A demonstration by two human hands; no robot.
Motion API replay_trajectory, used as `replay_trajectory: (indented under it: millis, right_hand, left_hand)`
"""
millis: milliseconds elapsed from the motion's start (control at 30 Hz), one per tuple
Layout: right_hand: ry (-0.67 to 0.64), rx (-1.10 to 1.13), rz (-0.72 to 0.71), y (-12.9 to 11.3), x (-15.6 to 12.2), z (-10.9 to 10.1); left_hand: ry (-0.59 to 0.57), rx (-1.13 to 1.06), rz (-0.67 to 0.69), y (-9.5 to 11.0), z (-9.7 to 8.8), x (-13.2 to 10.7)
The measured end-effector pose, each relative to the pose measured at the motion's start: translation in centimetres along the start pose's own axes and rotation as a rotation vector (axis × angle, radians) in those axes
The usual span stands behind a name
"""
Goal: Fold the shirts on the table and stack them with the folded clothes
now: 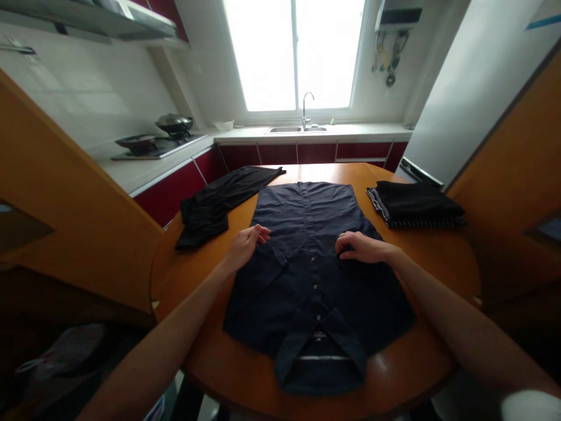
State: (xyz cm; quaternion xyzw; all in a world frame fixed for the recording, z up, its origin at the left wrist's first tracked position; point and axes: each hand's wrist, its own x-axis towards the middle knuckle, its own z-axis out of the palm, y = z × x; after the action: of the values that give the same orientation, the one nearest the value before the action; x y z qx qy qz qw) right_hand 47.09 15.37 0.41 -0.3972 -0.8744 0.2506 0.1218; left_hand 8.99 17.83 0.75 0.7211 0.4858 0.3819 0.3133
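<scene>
Label print (319,337) (inside the shirt collar (289,352)) too small for legibility

From here I see a slender, bare left forearm (180,323) and right forearm (456,316), the left hand (243,247) and right hand (363,247) equally bare.

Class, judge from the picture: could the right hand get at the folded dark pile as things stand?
Probably yes: the right hand is at the navy shirt, near the folded dark pile, with only shirt fabric and bare tabletop between them. Whether it grips the shirt is unclear.
</scene>
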Motion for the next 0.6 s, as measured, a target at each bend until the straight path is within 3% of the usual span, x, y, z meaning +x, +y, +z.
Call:
replay_trajectory:
  millis: [233, 600]
  right_hand:
    - [-0.037, -0.095, -0.014, 0.5, -0.3, 0.2]
    - [0.158, -0.115, -0.100, 0.2, 0.2, 1.5]
  left_hand:
    - [0.012, -0.048, -0.018, 0.1, -0.2, -0.3]
    - [-0.039, -0.039, 0.034, -0.8, 0.6, -0.3]
